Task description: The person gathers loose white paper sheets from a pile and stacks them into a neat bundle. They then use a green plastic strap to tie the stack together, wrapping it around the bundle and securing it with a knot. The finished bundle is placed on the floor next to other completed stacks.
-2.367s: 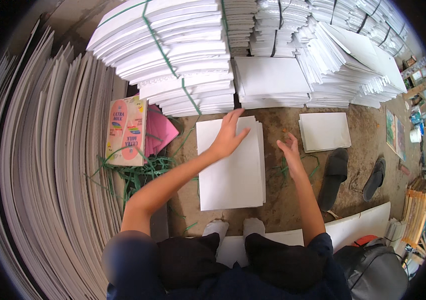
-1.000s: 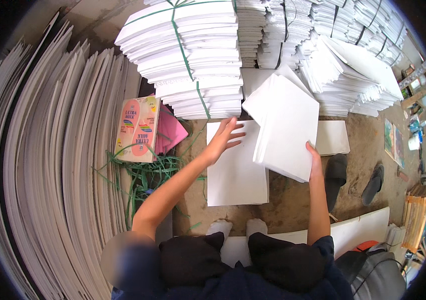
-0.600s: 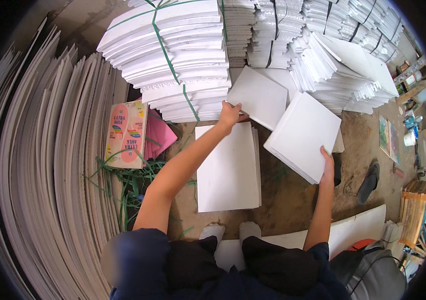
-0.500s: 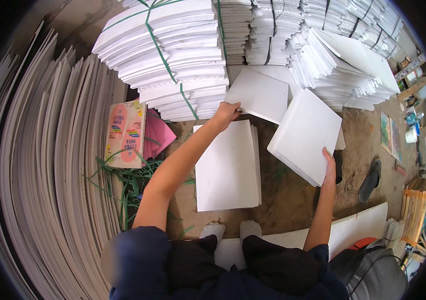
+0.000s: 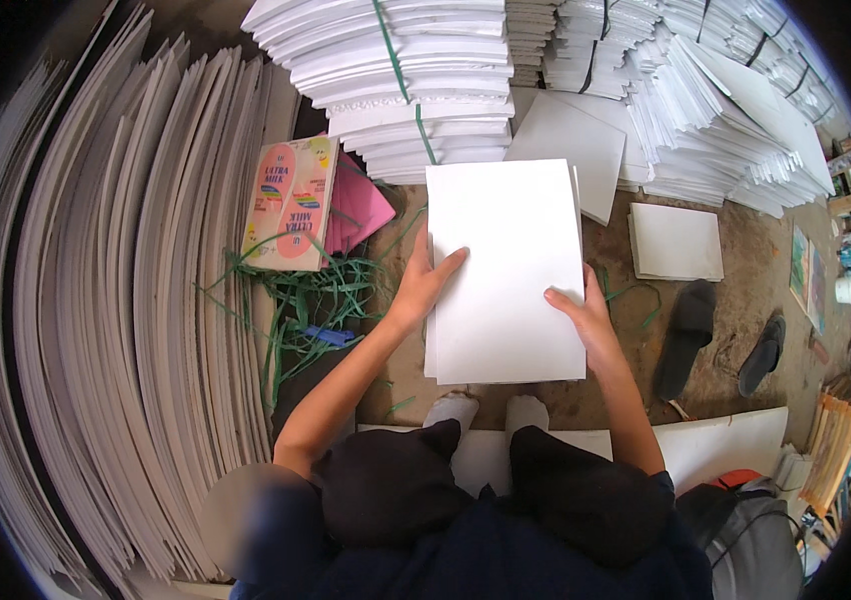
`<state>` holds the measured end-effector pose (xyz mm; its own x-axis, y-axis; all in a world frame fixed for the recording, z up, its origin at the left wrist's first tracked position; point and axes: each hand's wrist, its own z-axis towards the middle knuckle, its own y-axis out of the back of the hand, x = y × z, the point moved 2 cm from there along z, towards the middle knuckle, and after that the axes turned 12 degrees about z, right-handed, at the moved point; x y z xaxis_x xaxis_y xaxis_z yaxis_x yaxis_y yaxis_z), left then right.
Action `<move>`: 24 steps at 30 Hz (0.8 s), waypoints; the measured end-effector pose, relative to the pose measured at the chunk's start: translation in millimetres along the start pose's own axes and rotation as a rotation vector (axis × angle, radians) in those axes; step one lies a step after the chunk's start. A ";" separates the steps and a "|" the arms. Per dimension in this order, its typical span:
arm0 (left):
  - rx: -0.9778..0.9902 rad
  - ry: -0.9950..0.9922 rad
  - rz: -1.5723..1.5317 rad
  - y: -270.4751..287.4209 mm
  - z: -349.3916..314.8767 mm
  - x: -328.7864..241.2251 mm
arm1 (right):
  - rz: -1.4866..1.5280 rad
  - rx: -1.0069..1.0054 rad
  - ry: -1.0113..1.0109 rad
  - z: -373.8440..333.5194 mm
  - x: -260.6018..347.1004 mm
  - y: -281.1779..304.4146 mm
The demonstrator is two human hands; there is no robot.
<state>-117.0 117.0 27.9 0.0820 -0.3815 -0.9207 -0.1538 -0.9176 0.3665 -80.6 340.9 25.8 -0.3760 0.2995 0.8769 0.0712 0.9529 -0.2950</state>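
Note:
In the middle, above my feet, is a stack of white cardboard sheets (image 5: 508, 290) with edges slightly out of line. My left hand (image 5: 429, 285) grips its left side, thumb on top and fingers partly hidden beneath. My right hand (image 5: 586, 315) clasps the right side in the same way, thumb lying on the top sheet. Just beyond the stack, a loose white sheet (image 5: 581, 150) lies near a tall pile of white sheets (image 5: 416, 75) bound with green strap.
Long white boards (image 5: 136, 300) stand upright along the left. Tangled green strapping (image 5: 311, 300) lies beside a printed carton sheet (image 5: 289, 205) and pink sheets (image 5: 356, 208). To the right are a small white stack (image 5: 676, 242), black slippers (image 5: 686, 340) and an uneven white pile (image 5: 716, 130).
My left hand has come back from the loose sheet. My right hand has brought its stack leftward onto the one at the middle, and both hands now hold the sides.

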 end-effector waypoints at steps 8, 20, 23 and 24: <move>-0.124 -0.083 0.126 -27.2 2.7 69.6 | -0.723 -0.022 0.171 27.3 -75.8 24.7; -0.119 -0.318 0.339 -20.9 114.7 1.2 | 0.396 -0.105 -0.102 179.3 -15.8 118.9; -0.014 -0.225 0.338 -36.4 152.9 -2.6 | 0.257 -0.351 0.057 170.3 5.4 127.6; 0.075 -0.122 0.294 -42.8 166.7 -0.4 | 0.200 -0.443 0.112 157.9 17.8 129.1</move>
<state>-274.6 175.0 -9.8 -0.0942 -0.6087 -0.7878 -0.2262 -0.7575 0.6124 -224.0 461.6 -56.7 -0.2154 0.4587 0.8621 0.5265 0.7980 -0.2931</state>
